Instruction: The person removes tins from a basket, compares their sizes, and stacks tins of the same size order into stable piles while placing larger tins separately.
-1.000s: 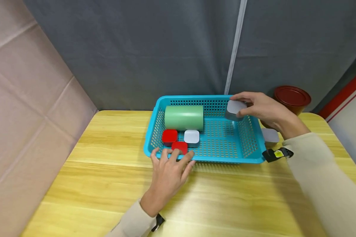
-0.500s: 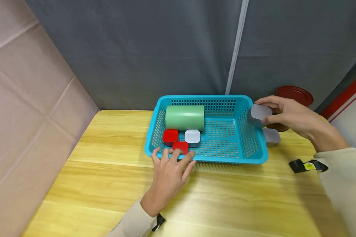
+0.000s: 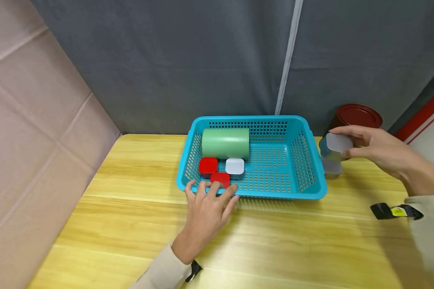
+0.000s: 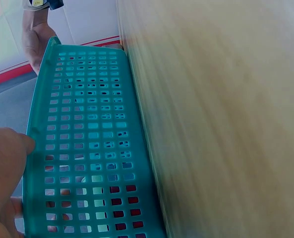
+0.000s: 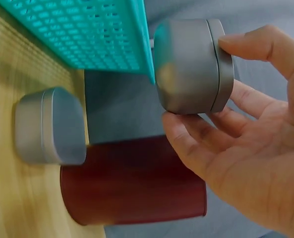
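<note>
My right hand (image 3: pixel 379 154) pinches a small grey rounded-square tin (image 3: pixel 338 145) between thumb and fingers. It is held in the air just outside the right end of the blue basket (image 3: pixel 312 195). The right wrist view shows the tin's lid seam near the thumb. My left hand (image 3: pixel 204 212) grips the basket's front rim, its fingers curled over the edge. Inside, at the left, lie a green cylinder (image 3: pixel 225 143), two red-topped tins (image 3: pixel 207 166) and a white-topped tin (image 3: pixel 234 167). The left fingertips partly cover the nearer red tin.
A second grey tin (image 5: pixel 50 126) stands on the wooden table (image 3: pixel 137 216) beside the basket's right end. Behind it is a dark red canister (image 3: pixel 359 115), partly hidden by my right hand. A grey curtain (image 3: pixel 184 68) rises along the table's back edge.
My right hand has carried the grey tin rightward from inside the basket, over its right rim, to outside it. The left hand has stayed at the front rim.
</note>
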### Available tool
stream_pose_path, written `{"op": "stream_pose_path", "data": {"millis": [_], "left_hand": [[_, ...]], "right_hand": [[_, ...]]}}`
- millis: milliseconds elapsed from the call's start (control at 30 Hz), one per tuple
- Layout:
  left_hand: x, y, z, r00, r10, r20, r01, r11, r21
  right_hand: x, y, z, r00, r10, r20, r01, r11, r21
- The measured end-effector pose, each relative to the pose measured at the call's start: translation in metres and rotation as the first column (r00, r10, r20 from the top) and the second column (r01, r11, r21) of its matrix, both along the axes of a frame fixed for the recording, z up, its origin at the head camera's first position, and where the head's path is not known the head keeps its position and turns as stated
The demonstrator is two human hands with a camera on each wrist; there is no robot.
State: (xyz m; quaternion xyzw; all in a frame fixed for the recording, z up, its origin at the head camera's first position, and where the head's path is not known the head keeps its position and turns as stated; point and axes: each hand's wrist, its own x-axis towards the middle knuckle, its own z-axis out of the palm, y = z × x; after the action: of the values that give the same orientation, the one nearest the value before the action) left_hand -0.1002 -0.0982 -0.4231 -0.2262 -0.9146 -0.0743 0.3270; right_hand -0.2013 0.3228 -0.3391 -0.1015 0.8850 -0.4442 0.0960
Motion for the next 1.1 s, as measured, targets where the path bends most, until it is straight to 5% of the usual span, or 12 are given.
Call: {"op": "stream_pose_path", "data": {"millis": [600, 1100], "left_hand": [[0.001, 0.001, 0.000, 1.000, 0.013, 0.021, -0.013, 1.000, -0.005], [0.000, 0.001, 0.000, 1.000, 0.008, 0.010, -0.008, 1.000, 0.001]], "right_hand": [[-0.006, 0.028, -0.044, 0.996, 0.081, -0.040, -0.082, 0.996, -0.026], [-0.013, 0.029, -0.057, 0.993, 0.106, -0.059, -0.103, 0.993, 0.052]]}}
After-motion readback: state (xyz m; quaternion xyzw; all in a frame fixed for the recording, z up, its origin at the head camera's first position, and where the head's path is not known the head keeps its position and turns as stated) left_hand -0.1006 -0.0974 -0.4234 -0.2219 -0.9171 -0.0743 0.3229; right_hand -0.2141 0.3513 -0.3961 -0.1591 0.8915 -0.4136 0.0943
